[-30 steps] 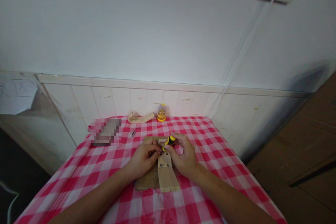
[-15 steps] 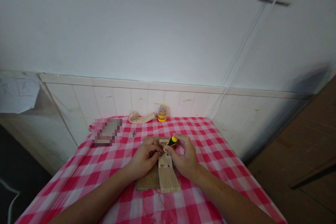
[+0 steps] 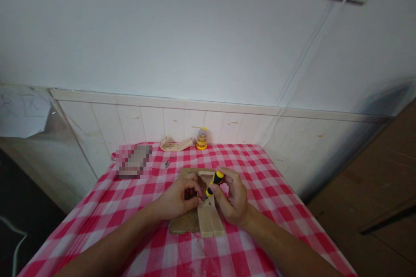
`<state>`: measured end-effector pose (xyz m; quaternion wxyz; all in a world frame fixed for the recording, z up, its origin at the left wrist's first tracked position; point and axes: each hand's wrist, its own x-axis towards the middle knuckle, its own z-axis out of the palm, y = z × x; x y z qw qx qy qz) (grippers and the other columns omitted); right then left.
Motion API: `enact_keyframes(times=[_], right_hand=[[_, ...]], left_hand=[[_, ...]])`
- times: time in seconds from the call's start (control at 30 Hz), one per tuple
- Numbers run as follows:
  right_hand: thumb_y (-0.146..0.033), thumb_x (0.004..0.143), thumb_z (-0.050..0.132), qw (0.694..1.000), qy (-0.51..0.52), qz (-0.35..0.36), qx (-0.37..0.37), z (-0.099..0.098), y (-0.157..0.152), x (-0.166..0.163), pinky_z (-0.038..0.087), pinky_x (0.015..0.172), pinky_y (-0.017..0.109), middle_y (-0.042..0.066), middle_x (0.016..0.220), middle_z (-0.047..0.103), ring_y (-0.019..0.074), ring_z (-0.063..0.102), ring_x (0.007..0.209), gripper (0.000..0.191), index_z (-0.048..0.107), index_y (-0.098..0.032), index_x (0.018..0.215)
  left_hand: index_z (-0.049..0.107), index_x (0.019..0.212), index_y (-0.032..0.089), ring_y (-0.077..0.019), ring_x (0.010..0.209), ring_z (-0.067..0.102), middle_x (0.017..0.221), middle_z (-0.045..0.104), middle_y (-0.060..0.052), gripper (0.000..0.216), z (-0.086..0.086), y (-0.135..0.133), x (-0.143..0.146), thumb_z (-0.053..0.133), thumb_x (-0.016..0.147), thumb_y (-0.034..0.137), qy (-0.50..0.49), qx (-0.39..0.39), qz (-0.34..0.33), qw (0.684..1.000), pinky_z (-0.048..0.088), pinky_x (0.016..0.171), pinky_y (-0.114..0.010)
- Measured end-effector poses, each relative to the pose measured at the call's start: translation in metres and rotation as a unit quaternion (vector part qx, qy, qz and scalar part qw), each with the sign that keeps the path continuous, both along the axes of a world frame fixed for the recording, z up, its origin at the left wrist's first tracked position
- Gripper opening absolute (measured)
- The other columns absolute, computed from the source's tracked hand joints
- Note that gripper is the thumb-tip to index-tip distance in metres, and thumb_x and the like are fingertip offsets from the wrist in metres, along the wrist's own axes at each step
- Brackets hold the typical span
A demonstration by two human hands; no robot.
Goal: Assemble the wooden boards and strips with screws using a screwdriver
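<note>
My right hand (image 3: 232, 197) grips a yellow and black screwdriver (image 3: 216, 180), its tip pointing down and left at a pale wooden piece (image 3: 209, 220). That piece has small dark holes and a split lower end. It lies over a brown, worn board (image 3: 184, 222). My left hand (image 3: 182, 197) is closed beside the screwdriver tip, thumb and fingertips together at the wood's left edge. Whatever is between those fingertips is too small to make out.
A red and white checked cloth (image 3: 260, 181) covers the table. Near the wall stand a curved wooden piece (image 3: 175, 144) and a yellow-based bit case (image 3: 202, 139). Small metal parts (image 3: 167, 164) lie left of the board. A pixelated flat object (image 3: 134, 162) sits at far left.
The screwdriver tip has moved down along the pale wood, toward its holes. My left fingers have shifted slightly lower with it. The whole view has tilted a little.
</note>
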<state>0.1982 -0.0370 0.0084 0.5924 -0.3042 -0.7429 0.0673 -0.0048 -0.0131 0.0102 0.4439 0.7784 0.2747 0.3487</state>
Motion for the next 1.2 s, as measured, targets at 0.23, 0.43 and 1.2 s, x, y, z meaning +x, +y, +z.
enact_keyframes(times=[0.23,0.43,1.2], right_hand=[[-0.019,0.093,0.061,1.000,-0.011,0.008,0.014,0.004,-0.006,-0.003,0.063,0.073,0.037,0.012,0.112,0.070,0.0247,0.073,0.093,0.047,0.048,-0.025,0.138],[-0.018,0.094,0.058,0.998,-0.052,0.022,0.035,0.019,-0.012,-0.004,0.063,0.075,0.036,0.011,0.118,0.071,0.0243,0.073,0.096,0.050,0.046,-0.026,0.142],[-0.027,0.089,0.069,0.992,-0.031,-0.063,0.101,0.012,-0.006,-0.006,0.062,0.063,0.035,0.009,0.093,0.072,0.0235,0.072,0.075,0.041,0.056,-0.023,0.128]], left_hand=[[0.075,0.081,0.020,-0.0209,0.095,0.061,0.093,0.066,-0.006,0.008,0.002,0.000,-0.001,0.067,0.085,0.020,0.005,0.033,-0.021,0.999,0.047,0.086,-0.035],[0.077,0.082,0.022,-0.0218,0.099,0.062,0.096,0.067,-0.008,0.010,0.004,0.001,0.000,0.068,0.086,0.023,-0.003,0.031,-0.038,0.999,0.048,0.089,-0.036],[0.077,0.079,0.017,-0.0213,0.093,0.059,0.090,0.064,-0.008,0.013,0.000,0.001,0.001,0.069,0.087,0.024,-0.017,0.031,-0.042,0.998,0.045,0.082,-0.035]])
